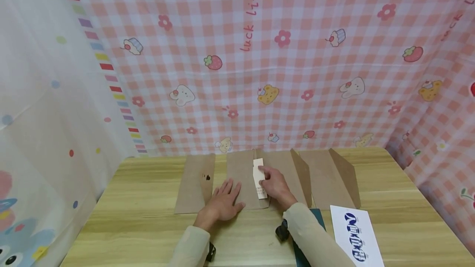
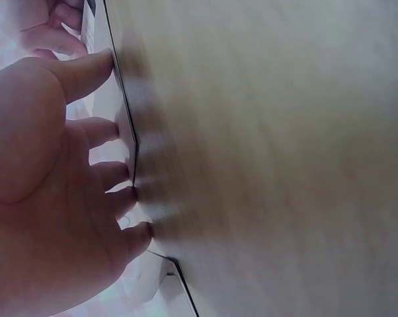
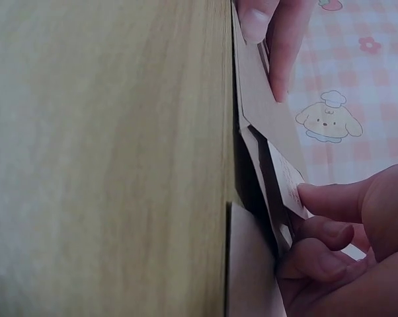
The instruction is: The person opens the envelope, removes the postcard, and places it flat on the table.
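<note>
Several brown kraft paper envelopes lie in a row. On the second from the left, the envelope (image 1: 243, 176), my left hand (image 1: 219, 206) rests with its fingers spread, fingertips along the near edge in the left wrist view. My right hand (image 1: 276, 183) is at this envelope's right side, where a white printed strip (image 1: 260, 188) runs lengthwise along the flap. In the right wrist view the thumb (image 3: 338, 200) presses on the strip (image 3: 285, 175), with curled fingers below it at the slightly raised flap. Part of the strip is covered by the right hand.
Left stands another envelope (image 1: 189, 184) with a small dark mark; two more, the nearer envelope (image 1: 280, 172) and the far right envelope (image 1: 323, 176), have raised flaps. A white sheet (image 1: 341, 226) with blue print and a dark green item (image 1: 301, 254) lie front right. Checked cloth (image 1: 237, 122) hangs behind the table.
</note>
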{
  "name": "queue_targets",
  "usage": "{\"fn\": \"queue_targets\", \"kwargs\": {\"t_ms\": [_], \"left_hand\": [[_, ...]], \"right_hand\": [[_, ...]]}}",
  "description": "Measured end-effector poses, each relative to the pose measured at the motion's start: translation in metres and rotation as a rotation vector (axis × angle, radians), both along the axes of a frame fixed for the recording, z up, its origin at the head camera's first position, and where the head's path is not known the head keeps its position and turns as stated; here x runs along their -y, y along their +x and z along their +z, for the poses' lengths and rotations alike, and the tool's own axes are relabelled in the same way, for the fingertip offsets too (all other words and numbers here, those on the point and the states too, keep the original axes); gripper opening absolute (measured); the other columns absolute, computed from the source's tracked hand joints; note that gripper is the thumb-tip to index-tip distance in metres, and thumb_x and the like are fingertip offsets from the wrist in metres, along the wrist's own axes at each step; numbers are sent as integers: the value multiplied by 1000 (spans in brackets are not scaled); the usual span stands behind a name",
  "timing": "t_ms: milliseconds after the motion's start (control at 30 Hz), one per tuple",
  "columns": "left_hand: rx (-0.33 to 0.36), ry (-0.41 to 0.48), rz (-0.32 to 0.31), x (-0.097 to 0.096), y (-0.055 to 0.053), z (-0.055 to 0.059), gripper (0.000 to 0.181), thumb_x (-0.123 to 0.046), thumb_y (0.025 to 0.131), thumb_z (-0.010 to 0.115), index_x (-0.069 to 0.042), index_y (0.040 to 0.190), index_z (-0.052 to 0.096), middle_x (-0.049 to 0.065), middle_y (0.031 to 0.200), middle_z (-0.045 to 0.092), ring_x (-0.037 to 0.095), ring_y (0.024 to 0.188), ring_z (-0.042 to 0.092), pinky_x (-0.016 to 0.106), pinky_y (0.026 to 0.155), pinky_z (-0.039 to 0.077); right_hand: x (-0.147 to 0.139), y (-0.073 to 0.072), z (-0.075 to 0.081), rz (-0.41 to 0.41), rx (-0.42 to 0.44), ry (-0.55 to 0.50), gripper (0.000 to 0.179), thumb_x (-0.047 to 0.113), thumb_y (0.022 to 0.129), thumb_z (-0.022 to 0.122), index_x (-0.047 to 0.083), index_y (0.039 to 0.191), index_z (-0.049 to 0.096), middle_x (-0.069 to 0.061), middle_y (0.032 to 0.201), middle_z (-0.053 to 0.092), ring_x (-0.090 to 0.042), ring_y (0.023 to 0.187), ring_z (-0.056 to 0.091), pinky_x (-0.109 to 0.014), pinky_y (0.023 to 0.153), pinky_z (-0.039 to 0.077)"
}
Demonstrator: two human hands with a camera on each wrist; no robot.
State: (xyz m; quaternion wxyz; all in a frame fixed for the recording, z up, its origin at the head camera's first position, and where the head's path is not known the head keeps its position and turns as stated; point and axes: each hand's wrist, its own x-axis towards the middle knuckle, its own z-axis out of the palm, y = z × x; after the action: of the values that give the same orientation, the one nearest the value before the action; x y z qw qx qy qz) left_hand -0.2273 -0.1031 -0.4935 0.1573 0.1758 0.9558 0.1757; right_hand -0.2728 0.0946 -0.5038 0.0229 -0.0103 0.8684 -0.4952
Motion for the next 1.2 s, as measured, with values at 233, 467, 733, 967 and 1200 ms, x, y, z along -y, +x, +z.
{"fn": "queue_targets", "kwargs": {"t_ms": [233, 467, 733, 967, 1200], "left_hand": [[0, 4, -2, 1, 0, 3, 68, -40, 102, 52, -6, 156, 29, 20, 164, 15, 37, 152, 11, 58, 120, 13], [10, 2, -5, 0, 1, 5, 68, -40, 102, 51, -6, 156, 28, 20, 164, 14, 37, 152, 10, 57, 120, 13], [24, -3, -3, -1, 0, 5, 67, -41, 102, 50, -8, 157, 28, 19, 164, 14, 35, 152, 9, 56, 120, 12], [17, -9, -10, -1, 0, 7, 68, -40, 102, 50, -6, 156, 28, 20, 164, 14, 36, 152, 10, 57, 120, 13], [16, -15, -13, 0, 1, 6, 68, -41, 102, 50, -6, 156, 28, 20, 164, 14, 36, 152, 10, 57, 120, 13]], "right_hand": [[-1, 1, 1, 4, 0, 20, 49, -5, 86, 64, 3, 134, 61, -5, 83, 49, -20, 76, 47, -27, 61, 37], [-3, 1, 0, 6, -9, 37, 48, -5, 86, 64, 3, 133, 61, -5, 83, 50, -20, 77, 48, -28, 64, 38], [-5, 1, -2, 5, -21, 47, 48, -4, 86, 65, 2, 133, 62, -5, 83, 50, -21, 79, 49, -29, 66, 39], [-5, 2, 0, 5, -26, 43, 48, -4, 86, 65, 2, 133, 62, -4, 82, 49, -20, 77, 48, -28, 65, 38], [-5, 4, 1, 6, -16, 34, 48, -5, 85, 65, 1, 133, 61, -4, 83, 51, -19, 77, 48, -28, 64, 38]]}}
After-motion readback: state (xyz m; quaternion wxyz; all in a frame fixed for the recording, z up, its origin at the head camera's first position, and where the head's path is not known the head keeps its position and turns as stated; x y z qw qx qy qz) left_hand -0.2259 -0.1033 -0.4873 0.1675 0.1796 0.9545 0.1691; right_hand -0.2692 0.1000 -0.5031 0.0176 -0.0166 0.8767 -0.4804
